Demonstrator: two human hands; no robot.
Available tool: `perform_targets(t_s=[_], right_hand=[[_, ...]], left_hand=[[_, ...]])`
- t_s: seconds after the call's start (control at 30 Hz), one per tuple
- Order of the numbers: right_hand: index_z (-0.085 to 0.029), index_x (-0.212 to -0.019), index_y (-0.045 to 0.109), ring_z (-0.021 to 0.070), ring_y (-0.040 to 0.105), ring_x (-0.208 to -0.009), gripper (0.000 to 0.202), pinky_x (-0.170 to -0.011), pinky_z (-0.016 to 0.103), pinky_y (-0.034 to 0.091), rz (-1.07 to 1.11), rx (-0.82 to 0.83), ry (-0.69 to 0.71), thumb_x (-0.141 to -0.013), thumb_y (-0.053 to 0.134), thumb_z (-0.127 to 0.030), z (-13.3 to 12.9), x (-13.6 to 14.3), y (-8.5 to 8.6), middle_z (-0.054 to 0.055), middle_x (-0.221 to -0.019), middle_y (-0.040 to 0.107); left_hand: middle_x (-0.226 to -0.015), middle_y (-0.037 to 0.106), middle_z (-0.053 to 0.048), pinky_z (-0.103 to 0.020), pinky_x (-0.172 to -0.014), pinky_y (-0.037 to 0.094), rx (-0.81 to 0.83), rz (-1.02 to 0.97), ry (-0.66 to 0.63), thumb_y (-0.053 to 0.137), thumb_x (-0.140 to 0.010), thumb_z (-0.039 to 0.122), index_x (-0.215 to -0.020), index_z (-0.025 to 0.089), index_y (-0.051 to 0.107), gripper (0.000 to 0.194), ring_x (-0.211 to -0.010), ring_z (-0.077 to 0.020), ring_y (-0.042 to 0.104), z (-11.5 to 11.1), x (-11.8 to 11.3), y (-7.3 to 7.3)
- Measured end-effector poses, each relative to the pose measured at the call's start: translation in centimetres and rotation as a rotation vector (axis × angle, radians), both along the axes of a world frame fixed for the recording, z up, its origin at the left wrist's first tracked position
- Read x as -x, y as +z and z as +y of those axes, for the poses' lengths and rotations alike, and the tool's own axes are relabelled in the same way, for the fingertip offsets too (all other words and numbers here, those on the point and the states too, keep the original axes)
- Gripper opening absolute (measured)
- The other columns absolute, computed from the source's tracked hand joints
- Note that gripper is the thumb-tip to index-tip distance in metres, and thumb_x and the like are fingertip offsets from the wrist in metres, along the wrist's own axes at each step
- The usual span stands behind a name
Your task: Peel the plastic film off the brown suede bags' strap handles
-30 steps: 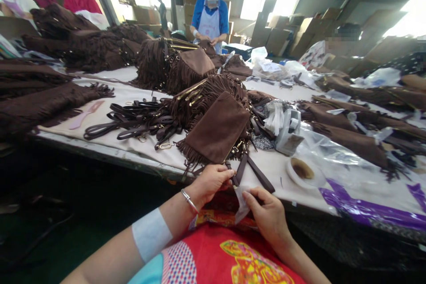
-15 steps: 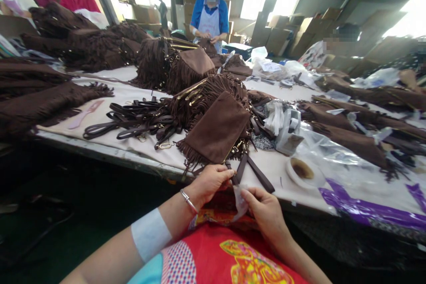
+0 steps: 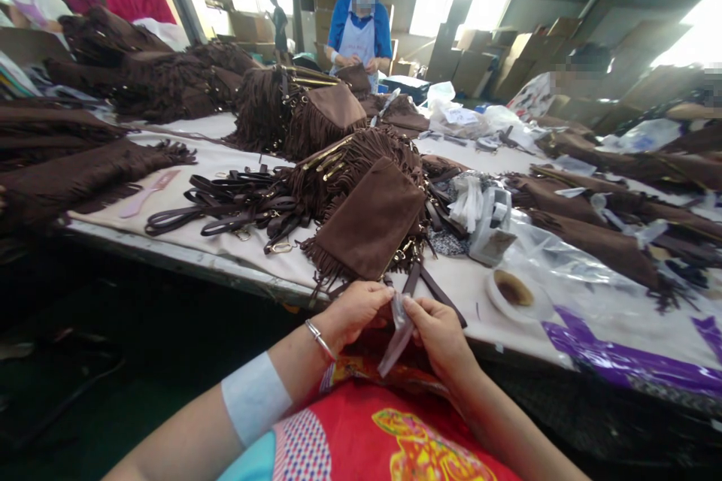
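A brown fringed pouch [image 3: 372,222] leans on a pile at the table's front, its dark wrist strap [image 3: 414,278] hanging over the edge. Just below it, my left hand [image 3: 361,308] is closed in a pinch on what looks like a strap end, mostly hidden by the fingers. My right hand [image 3: 443,334] is closed on a thin translucent plastic strip [image 3: 398,338], held against that strap end. The strip's free end hangs down over my red apron. Both hands' fingertips nearly meet.
Dark loose straps [image 3: 242,203] lie left of the pouch. A tape dispenser [image 3: 493,222], a tape roll [image 3: 513,293] and clear plastic [image 3: 580,263] lie right. A pink comb [image 3: 147,195] is further left. More fringed pouches [image 3: 316,109] are piled behind; a co-worker [image 3: 361,22] stands across.
My right hand has moved up and left, closer to my left hand, bringing the plastic strip against the strap end. My left hand has hardly moved.
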State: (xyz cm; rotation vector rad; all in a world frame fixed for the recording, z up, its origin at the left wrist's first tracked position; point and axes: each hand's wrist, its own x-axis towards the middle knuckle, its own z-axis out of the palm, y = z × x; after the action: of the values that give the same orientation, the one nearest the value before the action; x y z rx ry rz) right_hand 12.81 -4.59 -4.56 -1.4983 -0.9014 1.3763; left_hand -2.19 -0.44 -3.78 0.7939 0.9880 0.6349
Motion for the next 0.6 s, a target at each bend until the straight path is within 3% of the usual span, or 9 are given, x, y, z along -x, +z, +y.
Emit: perform_targets(t_s=[0.17, 0.33, 0.43, 0.6], right_hand=[[-0.016, -0.063, 0.063, 0.0103, 0.039, -0.042, 0.043, -0.041, 0.023, 0.028, -0.27, -0.065, 0.047, -0.073, 0.063, -0.058, 2.0, 0.0, -0.4, -0.002, -0.047, 0.051], [-0.016, -0.056, 0.059, 0.0113, 0.043, -0.047, 0.041, -0.044, 0.023, 0.03, -0.513, -0.133, 0.129, -0.078, 0.057, -0.05, 3.5, -0.1, -0.8, -0.001, -0.049, 0.052], [-0.017, -0.058, 0.058, 0.0105, 0.042, -0.045, 0.041, -0.043, 0.023, 0.03, -0.463, -0.103, 0.138, -0.079, 0.056, -0.052, 3.2, -0.2, -0.4, -0.002, -0.048, 0.05], [-0.018, -0.063, 0.056, 0.0081, 0.032, -0.034, 0.043, -0.037, 0.022, 0.024, -0.226, 0.09, 0.148, -0.076, 0.059, -0.06, 0.9, -0.3, 0.4, -0.007, -0.038, 0.042]], left_hand=[[-0.082, 0.07, -0.007, -0.022, -0.057, 0.045, 0.129, -0.034, -0.03, 0.066, -0.077, 0.045, -0.087, 0.015, 0.064, 0.031, -0.065, -0.0129, 0.064, -0.9, 0.6, -0.1], [-0.072, 0.065, -0.002, -0.02, -0.053, 0.046, 0.141, -0.024, 0.08, 0.07, -0.073, 0.035, -0.081, 0.016, 0.062, 0.022, -0.057, -0.01, 0.06, -1.8, -0.3, -0.5], [-0.069, 0.064, -0.002, -0.019, -0.051, 0.046, 0.128, -0.015, 0.148, 0.067, -0.076, 0.034, -0.078, 0.016, 0.06, 0.019, -0.058, -0.0108, 0.061, -1.8, -1.0, -0.5], [-0.077, 0.068, -0.005, -0.022, -0.051, 0.049, 0.055, 0.086, 0.298, 0.059, -0.082, 0.03, -0.078, 0.017, 0.058, 0.014, -0.064, -0.0148, 0.064, -1.7, -1.4, -0.7]])
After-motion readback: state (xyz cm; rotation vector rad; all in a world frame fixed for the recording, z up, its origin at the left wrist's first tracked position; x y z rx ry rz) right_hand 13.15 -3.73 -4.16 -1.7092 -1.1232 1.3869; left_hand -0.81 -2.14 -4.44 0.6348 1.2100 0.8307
